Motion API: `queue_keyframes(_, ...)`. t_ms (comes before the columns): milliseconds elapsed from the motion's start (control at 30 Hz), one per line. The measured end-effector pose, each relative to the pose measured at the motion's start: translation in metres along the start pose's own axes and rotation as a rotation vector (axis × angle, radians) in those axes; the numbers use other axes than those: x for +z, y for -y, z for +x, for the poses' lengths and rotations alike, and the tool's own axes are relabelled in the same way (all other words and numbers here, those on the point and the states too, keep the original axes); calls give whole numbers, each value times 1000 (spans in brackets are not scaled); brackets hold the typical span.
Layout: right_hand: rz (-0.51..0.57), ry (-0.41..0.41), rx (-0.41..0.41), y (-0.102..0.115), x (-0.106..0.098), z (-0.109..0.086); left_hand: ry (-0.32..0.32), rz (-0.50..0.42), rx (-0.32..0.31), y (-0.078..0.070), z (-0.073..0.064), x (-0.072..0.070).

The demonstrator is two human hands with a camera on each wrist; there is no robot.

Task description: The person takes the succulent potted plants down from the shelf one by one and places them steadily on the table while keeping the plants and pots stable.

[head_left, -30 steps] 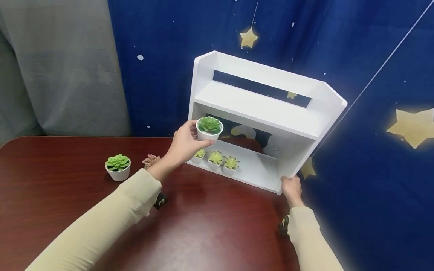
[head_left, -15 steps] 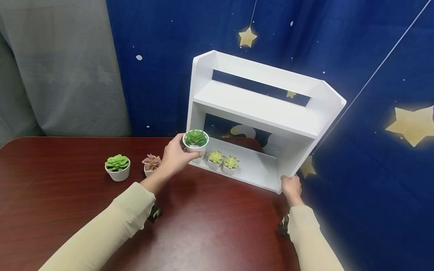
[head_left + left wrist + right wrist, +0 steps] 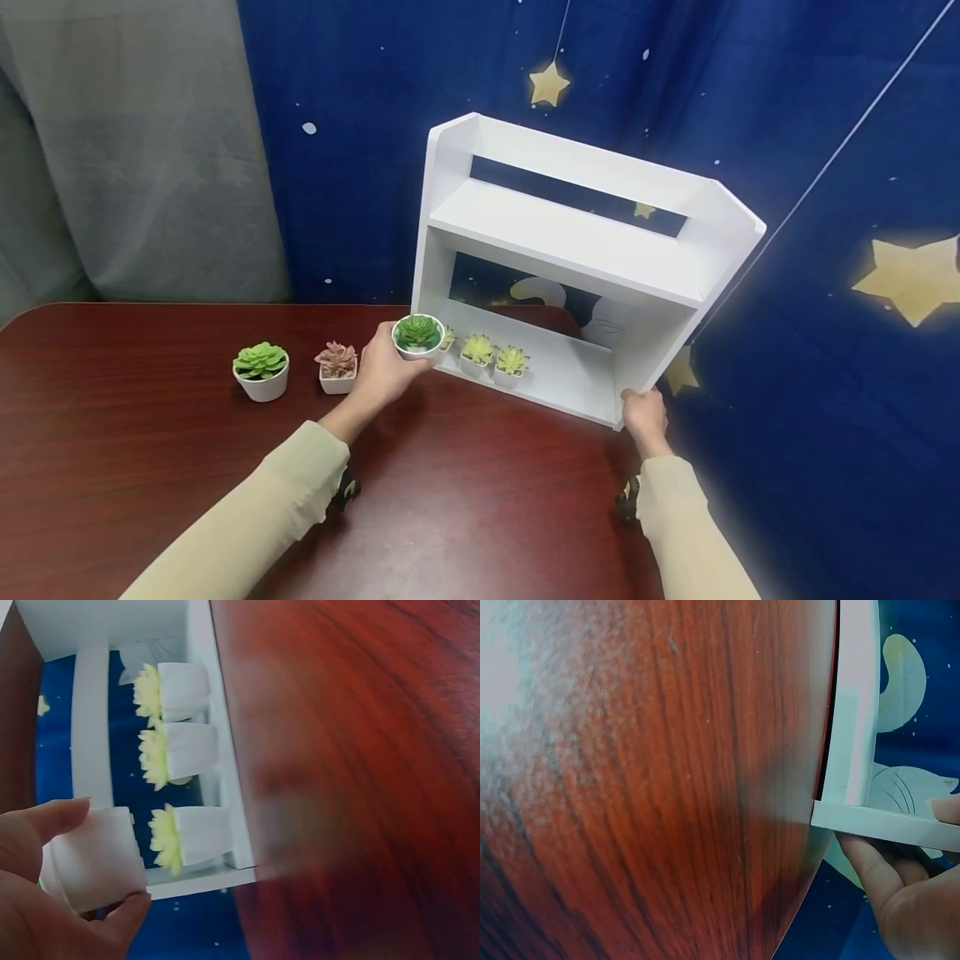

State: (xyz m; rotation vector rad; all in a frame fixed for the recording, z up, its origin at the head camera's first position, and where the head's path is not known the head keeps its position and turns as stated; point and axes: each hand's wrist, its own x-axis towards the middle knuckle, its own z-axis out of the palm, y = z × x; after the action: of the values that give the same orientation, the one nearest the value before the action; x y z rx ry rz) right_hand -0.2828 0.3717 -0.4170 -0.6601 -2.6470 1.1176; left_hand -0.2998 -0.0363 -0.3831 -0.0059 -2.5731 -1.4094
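My left hand [image 3: 385, 367] grips a dark green potted succulent [image 3: 418, 333] by its round white pot, thumb and fingers on either side. In the left wrist view that white pot [image 3: 101, 859] is held near the shelf's left end, beside a row of small yellow-green succulents [image 3: 199, 834]. My right hand [image 3: 645, 417] holds the lower right edge of the white two-tier shelf [image 3: 570, 237]. In the right wrist view its thumb and fingers pinch the side panel [image 3: 892, 823]. Three yellow-green succulents [image 3: 476, 352] stand on the lower board.
A bright green potted succulent [image 3: 260, 372] and a pinkish succulent in a square white pot [image 3: 337, 368] stand on the dark red wooden table [image 3: 150, 467], left of the shelf. Behind hangs a blue star-patterned curtain [image 3: 360, 150] with a grey curtain [image 3: 150, 150] beside it.
My left hand has moved down and to the left with the dark green succulent, away from the lower shelf opening. The pinkish succulent is now fully uncovered. The right hand and shelf stay put.
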Motion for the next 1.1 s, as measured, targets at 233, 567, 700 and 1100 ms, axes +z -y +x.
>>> queue_keyframes(233, -2, -8, -7, -1, 1, 0, 37, 44, -54, 12, 0, 7)
queue_keyframes(567, -15, -16, -2, -1, 1, 0, 45, 106, -96, 26, 0, 17)
queue_keyframes(700, -3, -10, -1, -1, 1, 0, 38, 132, -100, 35, 2, 18)
queue_keyframes(1100, 3, -13, -4, -1, 1, -1, 85, 121, -142, 57, 7, 17)
